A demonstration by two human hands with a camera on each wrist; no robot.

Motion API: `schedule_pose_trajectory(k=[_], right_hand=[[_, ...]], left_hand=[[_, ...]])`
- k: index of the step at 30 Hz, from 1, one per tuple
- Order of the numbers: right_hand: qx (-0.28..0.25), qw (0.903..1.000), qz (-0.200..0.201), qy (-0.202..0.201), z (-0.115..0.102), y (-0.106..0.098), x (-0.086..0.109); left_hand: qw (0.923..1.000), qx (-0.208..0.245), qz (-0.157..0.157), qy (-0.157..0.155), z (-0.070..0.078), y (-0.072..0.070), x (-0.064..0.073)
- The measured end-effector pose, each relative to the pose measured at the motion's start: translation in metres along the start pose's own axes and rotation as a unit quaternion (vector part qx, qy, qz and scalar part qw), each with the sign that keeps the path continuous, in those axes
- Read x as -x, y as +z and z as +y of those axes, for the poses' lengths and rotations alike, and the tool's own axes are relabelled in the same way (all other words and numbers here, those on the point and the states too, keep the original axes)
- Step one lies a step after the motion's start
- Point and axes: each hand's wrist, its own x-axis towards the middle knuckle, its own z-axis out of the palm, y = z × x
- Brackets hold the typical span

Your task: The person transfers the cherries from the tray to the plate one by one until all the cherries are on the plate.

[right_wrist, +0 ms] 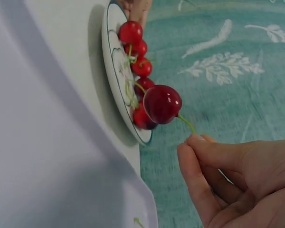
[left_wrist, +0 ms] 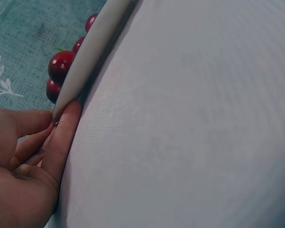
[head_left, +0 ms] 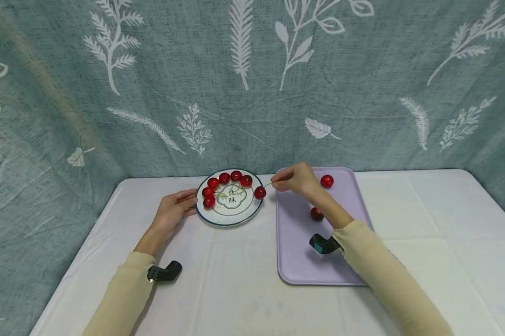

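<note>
A dark red cherry (head_left: 260,192) hangs by its thin green stem (right_wrist: 186,124) from the thumb and fingertips of my right hand (head_left: 296,179). It appears over the right rim of a white plate (head_left: 244,213) with a dark green edge. Several cherries (head_left: 224,178) lie along the plate's left and far sides, stems mostly toward the middle. At the plate's left edge, my left hand (head_left: 170,212) pinches the rim between thumb and fingers, as the left wrist view shows. The right wrist view has the held cherry (right_wrist: 162,104) in front of the plate's cherries.
Right of the plate lies a lilac tray (head_left: 296,263), partly under my right forearm. Two cherries show on it, one near the far side (head_left: 327,181) and one beside the forearm (head_left: 317,214). A patterned green curtain (head_left: 260,130) hangs behind the white-covered table (head_left: 227,289).
</note>
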Motion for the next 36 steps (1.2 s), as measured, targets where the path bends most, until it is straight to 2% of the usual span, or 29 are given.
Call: schedule_pose_trajectory(k=[6, 15, 23, 36], right_hand=[[-0.016, 0.9998, -0.01, 0.0, -0.001, 0.013, -0.003], [-0.013, 0.9995, -0.027, -0.008, -0.002, 0.04, -0.007], [0.027, 0.9993, -0.026, 0.003, -0.005, 0.062, -0.009], [0.049, 0.998, -0.041, 0.0, -0.003, 0.087, -0.019]], left_hand=[[1.0, -0.003, 0.003, -0.002, 0.0, 0.0, 0.0], [1.0, -0.008, 0.006, 0.0, -0.001, -0.002, -0.001], [1.0, -0.005, 0.006, -0.002, -0.001, -0.001, -0.001], [1.0, 0.004, 0.004, 0.001, -0.001, 0.0, 0.001]])
